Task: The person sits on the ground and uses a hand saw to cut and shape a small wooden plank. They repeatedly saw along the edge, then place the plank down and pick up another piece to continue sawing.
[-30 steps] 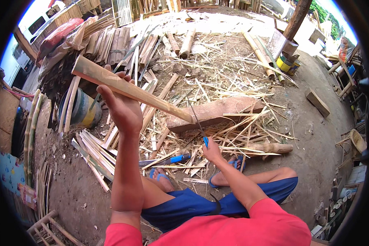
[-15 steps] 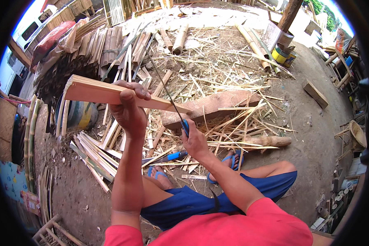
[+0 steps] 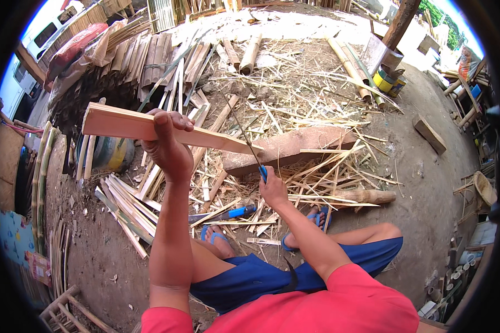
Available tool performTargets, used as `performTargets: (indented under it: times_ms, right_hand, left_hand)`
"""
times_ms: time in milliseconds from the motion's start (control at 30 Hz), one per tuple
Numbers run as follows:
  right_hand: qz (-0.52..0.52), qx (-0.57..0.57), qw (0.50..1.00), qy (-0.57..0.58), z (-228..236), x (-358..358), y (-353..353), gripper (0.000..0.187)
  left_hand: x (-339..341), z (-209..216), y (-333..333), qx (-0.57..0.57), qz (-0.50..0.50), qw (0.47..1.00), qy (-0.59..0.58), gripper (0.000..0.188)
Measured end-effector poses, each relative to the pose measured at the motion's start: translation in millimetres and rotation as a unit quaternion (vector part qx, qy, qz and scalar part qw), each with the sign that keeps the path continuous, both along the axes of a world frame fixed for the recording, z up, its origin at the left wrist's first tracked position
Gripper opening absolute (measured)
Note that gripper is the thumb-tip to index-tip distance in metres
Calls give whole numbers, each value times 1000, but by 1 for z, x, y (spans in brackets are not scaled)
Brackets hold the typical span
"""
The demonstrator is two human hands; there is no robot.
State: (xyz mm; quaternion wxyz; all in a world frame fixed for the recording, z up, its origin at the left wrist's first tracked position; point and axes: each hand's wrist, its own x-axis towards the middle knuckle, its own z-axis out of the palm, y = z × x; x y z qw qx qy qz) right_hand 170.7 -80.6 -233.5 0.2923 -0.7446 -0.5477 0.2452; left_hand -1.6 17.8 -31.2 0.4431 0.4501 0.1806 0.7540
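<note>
A stack of flat, pale bamboo slats point(image 3: 122, 123) slants from the upper left down to a thick wooden block point(image 3: 300, 144). My left hand point(image 3: 169, 136) is closed around the slats near their middle, thumb over the near face. In my right hand point(image 3: 274, 190) is the blue handle of what looks like a hand saw point(image 3: 237, 121). Its long thin blade shows edge-on and crosses the slats' far right end, just above the block. Whether the blade's edge is toothed cannot be seen.
Split bamboo strips point(image 3: 129, 208) and shavings lie around the block. A blue-handled knife point(image 3: 241, 211) rests on the ground near my sandalled feet. Stacked bamboo pieces point(image 3: 122, 66) stand at the far left. Bamboo poles point(image 3: 353, 72) and a wood piece point(image 3: 429, 133) lie to the right.
My right hand and the saw have shifted right and slightly up. The slats' end has also moved a little right on the block; my left hand keeps its hold.
</note>
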Motion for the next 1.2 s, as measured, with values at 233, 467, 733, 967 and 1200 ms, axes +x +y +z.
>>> performTargets:
  times_ms: [233,467,733,967,1200]
  right_hand:
    - [93,33,994,57,49,-4,-13,32]
    - [31,29,999,11,3,16,-29,29]
    - [27,-60,996,64,-20,14,-12,32]
    - [65,57,993,75,63,-32,-9,35]
    - [13,-39,999,24,-35,-8,-6,37]
  left_hand:
    - [-13,3,-8,-7,42,999,6,37]
    - [0,1,-21,10,3,1000,6,33]
    - [18,4,-19,17,140,985,101,51]
    - [23,-10,-10,30,122,991,52,24]
    - [13,-10,-3,3,130,989,64,22]
